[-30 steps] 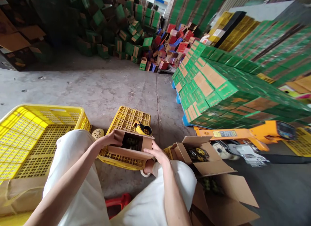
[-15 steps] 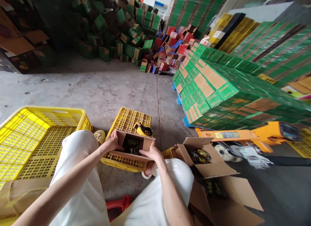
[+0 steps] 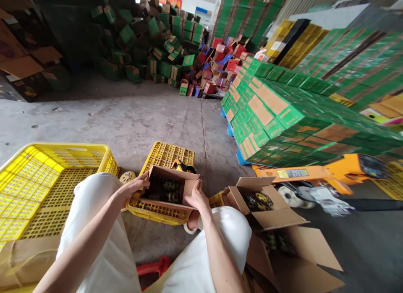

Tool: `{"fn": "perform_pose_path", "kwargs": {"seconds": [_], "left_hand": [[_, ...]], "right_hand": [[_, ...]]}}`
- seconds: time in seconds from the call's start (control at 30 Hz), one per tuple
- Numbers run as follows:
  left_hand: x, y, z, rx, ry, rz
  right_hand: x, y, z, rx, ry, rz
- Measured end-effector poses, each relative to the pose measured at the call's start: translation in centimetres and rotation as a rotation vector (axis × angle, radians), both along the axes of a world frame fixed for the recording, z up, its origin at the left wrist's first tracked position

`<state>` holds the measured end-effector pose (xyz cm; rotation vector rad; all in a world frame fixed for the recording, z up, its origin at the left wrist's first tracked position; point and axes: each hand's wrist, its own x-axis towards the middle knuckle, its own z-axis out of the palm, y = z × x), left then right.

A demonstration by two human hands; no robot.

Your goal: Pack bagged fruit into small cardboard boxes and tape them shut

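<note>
A small open cardboard box (image 3: 190,187) sits on an upturned yellow crate (image 3: 170,153) between my knees. Dark, green-patterned items (image 3: 170,189) lie inside it, too shadowed to name. My left hand (image 3: 134,188) holds the box's left end, fingertips over its rim. At the right end, my right hand (image 3: 197,196) grips the wall with the fingers up along it. Just behind the box, a yellow and black tool (image 3: 188,167) rests on the crate, partly hidden by the box wall.
A large yellow crate (image 3: 108,158) stands at my left. Two open cartons (image 3: 277,219) with items inside are by my right knee. Beyond them are an orange pallet-jack handle (image 3: 305,173) and stacked green boxes (image 3: 267,104). Something red (image 3: 154,268) lies below me.
The box has shifted slightly left and tilts a little differently, now covering more of the yellow and black tool. My left hand has slid outward along its left end. The view has moved slightly.
</note>
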<state>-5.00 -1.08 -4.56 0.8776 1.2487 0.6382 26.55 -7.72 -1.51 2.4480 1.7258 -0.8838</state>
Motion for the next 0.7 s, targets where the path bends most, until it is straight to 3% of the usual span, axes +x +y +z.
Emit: {"fn": "perform_pose_path", "kwargs": {"seconds": [0.1, 0.27, 0.37, 0.7], "left_hand": [[-0.9, 0.4, 0.6, -0.049, -0.090, -0.063], [-1.0, 0.7, -0.5, -0.005, -0.148, 0.097], [-0.9, 0.8, -1.1, 0.020, -0.125, 0.163], [-0.8, 0.8, -1.2, 0.017, -0.114, 0.168]], "right_hand": [[-0.1, 0.2, 0.0, 0.038, 0.050, -0.013], [0.2, 0.1, -0.3, 0.047, 0.008, 0.002], [0.4, 0.0, -0.3, 0.104, 0.089, -0.047], [-0.9, 0.5, -0.9, 0.038, 0.003, -0.028]]}}
